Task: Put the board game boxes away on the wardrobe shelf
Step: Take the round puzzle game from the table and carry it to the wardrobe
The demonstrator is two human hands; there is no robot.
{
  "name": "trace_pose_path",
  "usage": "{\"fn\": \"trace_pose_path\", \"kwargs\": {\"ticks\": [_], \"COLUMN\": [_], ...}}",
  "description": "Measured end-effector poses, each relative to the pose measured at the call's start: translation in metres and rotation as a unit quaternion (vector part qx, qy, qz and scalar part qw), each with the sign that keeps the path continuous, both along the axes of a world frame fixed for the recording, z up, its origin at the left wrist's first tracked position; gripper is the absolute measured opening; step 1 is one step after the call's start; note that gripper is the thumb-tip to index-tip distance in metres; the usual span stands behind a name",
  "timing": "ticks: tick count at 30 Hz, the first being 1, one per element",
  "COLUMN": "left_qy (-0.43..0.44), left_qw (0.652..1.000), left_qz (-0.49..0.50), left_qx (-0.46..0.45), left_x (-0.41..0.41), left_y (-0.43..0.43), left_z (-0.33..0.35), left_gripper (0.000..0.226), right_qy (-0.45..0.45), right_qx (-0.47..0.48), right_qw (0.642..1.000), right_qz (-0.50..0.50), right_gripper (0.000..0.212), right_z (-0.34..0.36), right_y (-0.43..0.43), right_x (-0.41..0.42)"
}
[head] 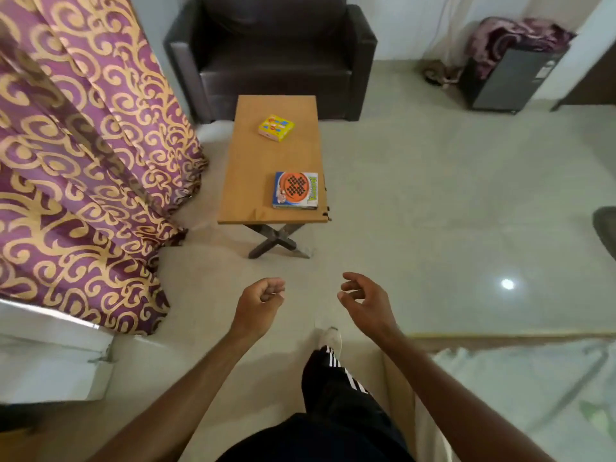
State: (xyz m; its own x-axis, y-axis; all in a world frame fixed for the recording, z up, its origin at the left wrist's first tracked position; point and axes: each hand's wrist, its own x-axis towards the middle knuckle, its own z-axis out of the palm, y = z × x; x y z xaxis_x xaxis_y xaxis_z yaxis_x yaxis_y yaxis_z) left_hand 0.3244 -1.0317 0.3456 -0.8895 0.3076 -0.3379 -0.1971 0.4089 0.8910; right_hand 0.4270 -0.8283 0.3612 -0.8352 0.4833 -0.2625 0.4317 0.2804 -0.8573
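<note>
Nearest, at 6 o'clock, a leg in black trousers with white stripes is showing, with a white shoe (330,340) resting on the pale floor ahead of it. Just beyond, both bare forearms are reaching forward. The left hand (258,303) is curling its fingers into a loose fist and holding nothing. The right hand (365,301), at its 3 o'clock and apart from it, is hanging half open with its fingers bent and spread, also empty. Farther on, at 12 o'clock from the hands, a low wooden table (253,181) is standing on crossed legs. A flat box (296,191) with an orange disc on its lid is lying at the table's 5 o'clock corner, close to the near and right edges. A yellow box (276,128) is sitting toward the table's 1 o'clock, well apart from the flat one. A purple and gold curtain (83,161) is hanging at 9 o'clock. Beyond the table, at 12 o'clock, a dark armchair (273,58) is standing, and at 2 o'clock a grey fridge (510,81) is carrying a crumpled blanket (520,38).
</note>
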Motion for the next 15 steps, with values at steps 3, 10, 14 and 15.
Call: {"fn": "trace_pose_path", "kwargs": {"ticks": [3, 10, 14, 15], "left_qy": [-0.001, 0.004, -0.01, -0.008], "left_qw": [0.999, 0.997, 0.987, 0.982], "left_qz": [0.028, -0.003, -0.067, -0.09], "left_qx": [-0.019, -0.073, -0.146, -0.169], "left_x": [-0.07, -0.239, -0.34, -0.364], "left_y": [0.031, 0.093, 0.125, 0.135], "left_z": [0.001, -0.002, -0.033, -0.043], "left_gripper": [0.026, 0.027, 0.026, 0.028], "right_qy": [-0.017, -0.075, -0.148, -0.164], "right_qx": [-0.002, 0.011, 0.008, 0.005], "right_qw": [0.999, 0.995, 0.987, 0.985], "right_qz": [0.04, 0.068, 0.069, 0.062], "right_gripper": [0.037, 0.039, 0.045, 0.045], "right_z": [-0.001, -0.029, -0.071, -0.084], "right_y": [0.034, 0.091, 0.112, 0.116], "right_x": [-0.084, -0.268, -0.355, -0.375]}}
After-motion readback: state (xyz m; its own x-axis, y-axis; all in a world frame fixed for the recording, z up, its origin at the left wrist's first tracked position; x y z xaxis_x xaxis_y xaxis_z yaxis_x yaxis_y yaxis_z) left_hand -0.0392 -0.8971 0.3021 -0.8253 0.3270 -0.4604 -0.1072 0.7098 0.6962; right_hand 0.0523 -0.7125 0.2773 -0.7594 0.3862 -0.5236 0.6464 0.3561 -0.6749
